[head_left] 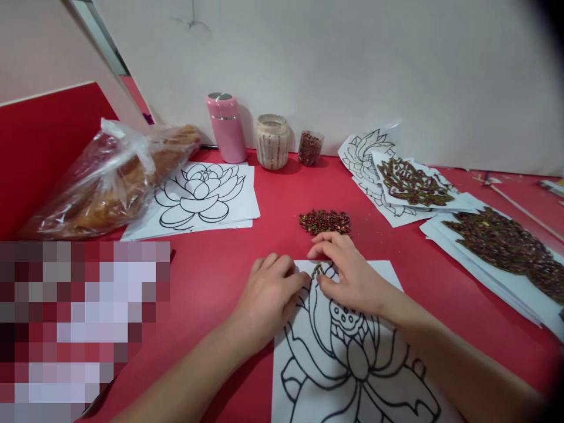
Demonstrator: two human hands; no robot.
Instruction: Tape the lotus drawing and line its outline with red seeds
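A white sheet with a black lotus outline (326, 364) lies on the red table. A short line of small green beans (317, 271) sits on the outline near its top edge. My left hand (273, 294) rests at the sheet's upper left, fingers curled, its fingertips beside the beans; whatever they might hold is too small to make out. My right hand (348, 273) is over the top of the sheet, thumb and fingers apart, thumb tip just right of the beans. Beyond it lies a pile of mixed red and green beans (325, 222).
Against the wall stand a pink flask (227, 129), a jar (272, 144) and a cup of beans (310, 148). A plastic bag (118, 182) and lotus drawings (202, 197) lie left. Bean-covered sheets (506, 249) are at right. Blurred squares hide the lower left.
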